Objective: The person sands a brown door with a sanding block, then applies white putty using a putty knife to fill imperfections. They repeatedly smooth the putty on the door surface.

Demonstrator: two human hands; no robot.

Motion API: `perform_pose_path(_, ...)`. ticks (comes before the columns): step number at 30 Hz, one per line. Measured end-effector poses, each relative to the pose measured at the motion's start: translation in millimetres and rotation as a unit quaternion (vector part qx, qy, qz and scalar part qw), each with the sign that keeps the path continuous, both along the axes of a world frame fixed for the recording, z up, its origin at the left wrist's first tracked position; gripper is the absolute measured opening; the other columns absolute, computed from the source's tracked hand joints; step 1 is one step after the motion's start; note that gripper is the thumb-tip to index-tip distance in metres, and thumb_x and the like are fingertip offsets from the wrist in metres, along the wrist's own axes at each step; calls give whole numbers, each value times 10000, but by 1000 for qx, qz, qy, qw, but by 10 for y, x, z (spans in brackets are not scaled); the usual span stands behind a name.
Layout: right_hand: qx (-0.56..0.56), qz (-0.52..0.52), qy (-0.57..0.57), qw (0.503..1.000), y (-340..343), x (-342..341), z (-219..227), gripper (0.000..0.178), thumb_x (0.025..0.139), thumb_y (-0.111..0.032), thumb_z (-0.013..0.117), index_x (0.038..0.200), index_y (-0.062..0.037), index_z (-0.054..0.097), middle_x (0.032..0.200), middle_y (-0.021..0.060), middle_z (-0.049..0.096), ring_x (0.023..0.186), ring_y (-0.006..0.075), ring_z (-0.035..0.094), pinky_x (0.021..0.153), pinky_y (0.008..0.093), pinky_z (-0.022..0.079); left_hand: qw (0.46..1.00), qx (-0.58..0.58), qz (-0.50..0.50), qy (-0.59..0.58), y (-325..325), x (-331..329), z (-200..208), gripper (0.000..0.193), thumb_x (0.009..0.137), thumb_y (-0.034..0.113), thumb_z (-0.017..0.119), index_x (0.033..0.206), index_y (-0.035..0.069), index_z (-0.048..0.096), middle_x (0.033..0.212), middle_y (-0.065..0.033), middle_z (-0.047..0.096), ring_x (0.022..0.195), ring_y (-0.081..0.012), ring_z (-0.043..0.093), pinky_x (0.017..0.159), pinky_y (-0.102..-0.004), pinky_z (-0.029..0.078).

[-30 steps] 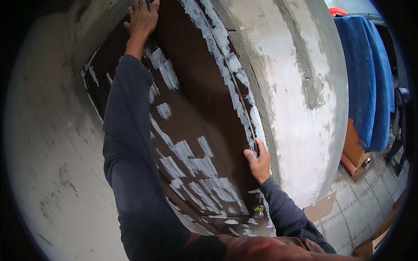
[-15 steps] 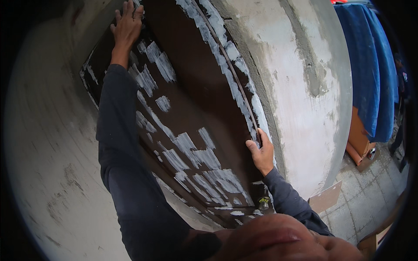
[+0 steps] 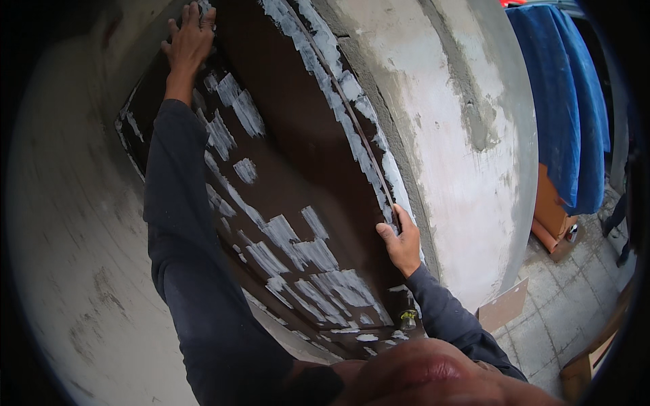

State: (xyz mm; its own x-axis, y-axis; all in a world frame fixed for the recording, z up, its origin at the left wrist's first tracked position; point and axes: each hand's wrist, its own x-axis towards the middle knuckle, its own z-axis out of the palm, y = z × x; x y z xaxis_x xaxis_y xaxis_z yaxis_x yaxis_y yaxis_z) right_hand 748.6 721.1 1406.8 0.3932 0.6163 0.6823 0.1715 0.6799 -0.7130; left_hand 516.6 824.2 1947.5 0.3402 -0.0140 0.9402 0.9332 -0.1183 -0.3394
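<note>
A dark brown door [image 3: 305, 162] with whitish filler patches stands before me. High at its left, my left hand [image 3: 189, 47] lies on the surface, fingers stretched out and apart. Something pale shows by its fingertips, too small to make out. My right hand [image 3: 403, 243] holds the door's long right edge [image 3: 359, 128] lower down, its thumb on the brown face and its fingers round the edge. Filler runs along both sides of that edge. Below the right hand a metal knob [image 3: 407, 319] sticks out of the door.
A grey plastered wall [image 3: 74, 237] fills the left side. Right of the door is a pale, roughly patched wall [image 3: 460, 169]. Beyond it hang blue covers [image 3: 562, 101] over an orange-brown sheet [image 3: 547, 196]. A small board [image 3: 503, 304] leans on the wall above a tiled floor [image 3: 555, 325].
The whole view has shifted slightly, so the door and both hands appear a little farther left. Both hands keep their places on the door.
</note>
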Motion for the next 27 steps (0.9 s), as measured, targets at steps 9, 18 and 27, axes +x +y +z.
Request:
perform_pose_path(9,-6,-14,-5,1000,90,-112,-22,710,884,-494,735,1282,65,553,1094,219,674,1003,329,670,893,379,506,997,19,1,79,139,-69,-52,768,1007,685,278,1597,195,259,1656,-72,266,1523,-392,200,1159,-686,176)
perform_pose_path(18,2,-16,-9,1000,69,-123,-133,677,879,-480,744,1253,57,572,1084,214,675,978,334,673,880,378,511,999,-10,-25,37,129,-67,-242,797,1004,702,233,1597,169,253,1662,-92,243,1527,-380,195,1173,-642,197)
perform_pose_path(27,2,-36,-5,999,113,-24,-122,565,893,-372,738,1230,54,583,1051,207,679,952,329,677,861,374,514,998,-6,-65,-8,186,-129,-713,764,1011,682,233,1595,189,260,1658,-75,259,1513,-422,206,1143,-714,181)
